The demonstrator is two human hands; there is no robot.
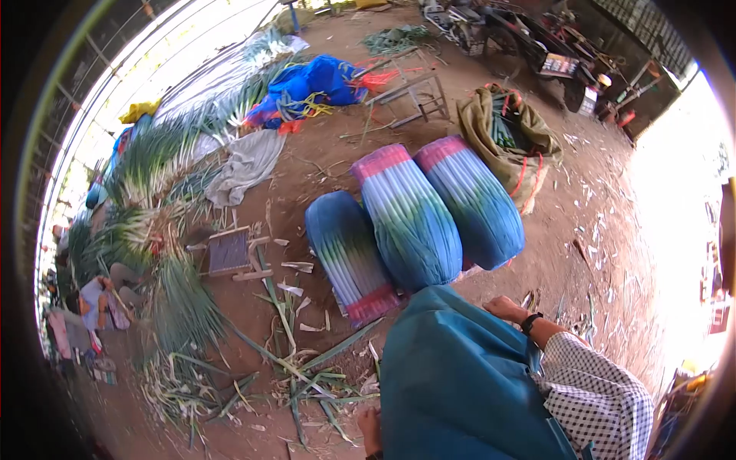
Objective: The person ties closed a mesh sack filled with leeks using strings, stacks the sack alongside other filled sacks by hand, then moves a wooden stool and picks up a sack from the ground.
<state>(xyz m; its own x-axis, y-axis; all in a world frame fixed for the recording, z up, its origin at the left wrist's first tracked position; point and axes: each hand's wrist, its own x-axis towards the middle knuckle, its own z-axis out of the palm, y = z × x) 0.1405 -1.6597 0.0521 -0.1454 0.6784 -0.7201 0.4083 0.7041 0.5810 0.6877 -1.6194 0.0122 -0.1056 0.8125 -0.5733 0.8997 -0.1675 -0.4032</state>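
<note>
My right hand (506, 308), with a dark watch (530, 322) on its wrist, hangs beside my teal apron (452, 376). Its fingers point toward the apron, too small and partly hidden to read, and no object shows in it. Low at the apron's left edge is my left hand (369, 429), mostly covered and cut off by the frame. In front of me three plump bundles of long green-and-white stalks lie side by side in plastic wrap: a left bundle (349, 249), a middle bundle (410, 211) and a right bundle (471, 199). Both hands are apart from them.
Spring onions (146, 161) lie in a long row at left, near a low stool (228, 251). Loose leaves (314, 383) litter the dirt floor. Beyond the bundles stand an open sack (529, 172), a wooden frame (414, 96) and blue sheeting (322, 80). Vehicles (529, 46) are at the back.
</note>
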